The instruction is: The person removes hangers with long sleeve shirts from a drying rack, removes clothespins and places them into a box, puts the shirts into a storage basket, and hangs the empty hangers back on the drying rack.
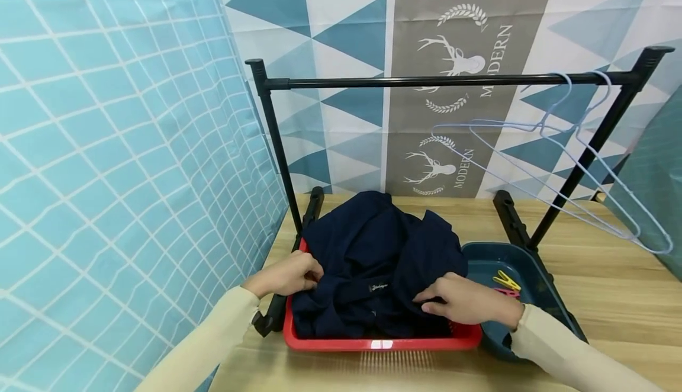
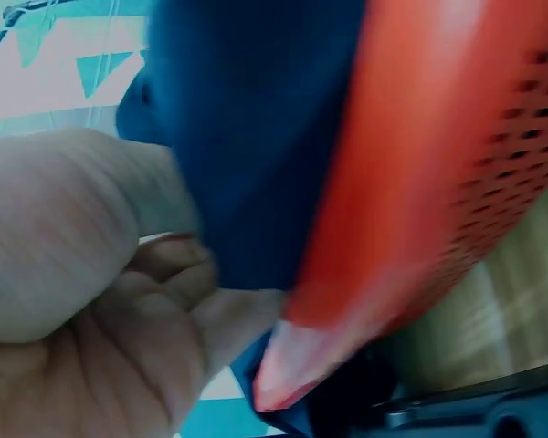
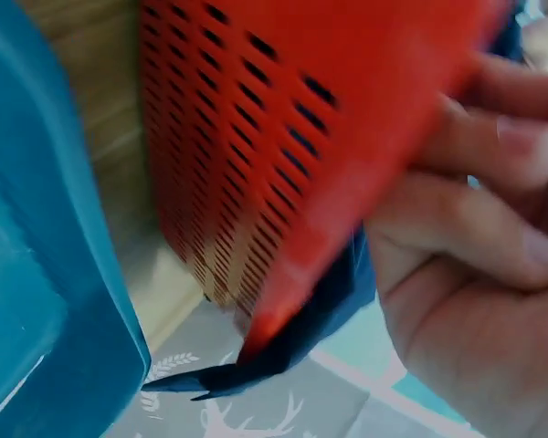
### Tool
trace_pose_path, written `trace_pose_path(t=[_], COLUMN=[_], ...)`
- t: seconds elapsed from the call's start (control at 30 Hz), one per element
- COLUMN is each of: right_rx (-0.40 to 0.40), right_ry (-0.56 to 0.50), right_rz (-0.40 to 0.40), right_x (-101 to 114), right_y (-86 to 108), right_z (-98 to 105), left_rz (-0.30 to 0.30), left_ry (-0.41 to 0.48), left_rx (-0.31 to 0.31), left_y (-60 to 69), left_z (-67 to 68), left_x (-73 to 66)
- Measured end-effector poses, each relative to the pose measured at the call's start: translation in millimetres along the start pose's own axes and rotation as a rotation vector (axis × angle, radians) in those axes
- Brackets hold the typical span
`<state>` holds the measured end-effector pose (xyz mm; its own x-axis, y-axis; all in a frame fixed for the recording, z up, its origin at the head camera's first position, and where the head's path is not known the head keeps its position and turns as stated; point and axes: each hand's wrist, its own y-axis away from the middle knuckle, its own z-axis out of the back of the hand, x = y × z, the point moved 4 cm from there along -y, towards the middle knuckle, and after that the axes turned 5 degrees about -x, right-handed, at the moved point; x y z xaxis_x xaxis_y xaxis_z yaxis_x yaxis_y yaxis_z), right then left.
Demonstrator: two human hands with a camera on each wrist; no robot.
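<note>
A navy garment (image 1: 373, 256) lies bunched in a red basket (image 1: 380, 344), with a small woven label showing near its middle. At the basket's left side my left hand (image 1: 298, 273) pinches an edge of the cloth between thumb and fingers; the left wrist view shows the navy cloth (image 2: 256, 137) between hand and red rim. My right hand (image 1: 460, 299) rests over the garment's right part, fingers loosely bent and thumb apart. Close to the basket's rim (image 3: 347, 201) in the right wrist view, its fingers show no cloth pinched between them.
A black rack (image 1: 426, 82) stands behind and around the basket, its feet on the wooden surface (image 1: 629, 303). Light-blue hangers (image 1: 543, 125) hang at its right end. Right of the basket sits a dark blue tray (image 1: 487, 250) with a yellow clothespin (image 1: 506, 280) and pink ones.
</note>
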<state>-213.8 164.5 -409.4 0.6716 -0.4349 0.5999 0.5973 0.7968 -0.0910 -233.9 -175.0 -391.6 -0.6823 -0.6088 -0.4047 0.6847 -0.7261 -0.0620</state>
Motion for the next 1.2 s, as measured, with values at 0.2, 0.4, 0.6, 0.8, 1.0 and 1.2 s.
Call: trace_pose_path(t=[0.2, 0.4, 0.6, 0.8, 1.0, 1.2], right_rx=[-0.246, -0.421, -0.314, -0.419, -0.537, -0.683], right_ry=[-0.041, 0.117, 0.262, 0.322, 0.37, 0.263], right_rz=[-0.124, -0.453, -0.547, -0.45, -0.384, -0.257], right_x=[-15.4, -53.2, -79.4, -79.2, -74.8, -50.7], right_y=[-4.4, -11.9, -23.7, -29.3, -28.2, -23.9], right_z=[39.3, 68.6, 64.6, 64.4, 72.9, 80.6], left_rz=[0.047, 0.337, 0.459, 0.432, 0.339, 0.167], left_ry=[0.102, 0.118, -0.039, -0.119, -0.238, -0.163], left_rx=[-0.038, -0.282, -0.296, -0.266, -0.381, -0.547], left_y=[-5.2, -10.6, -25.7, -38.9, -44.8, -37.6], left_z=[18.0, 38.7, 38.1, 27.6, 31.2, 47.1], left_x=[9.3, 41.8, 68.0, 82.6, 79.9, 57.2])
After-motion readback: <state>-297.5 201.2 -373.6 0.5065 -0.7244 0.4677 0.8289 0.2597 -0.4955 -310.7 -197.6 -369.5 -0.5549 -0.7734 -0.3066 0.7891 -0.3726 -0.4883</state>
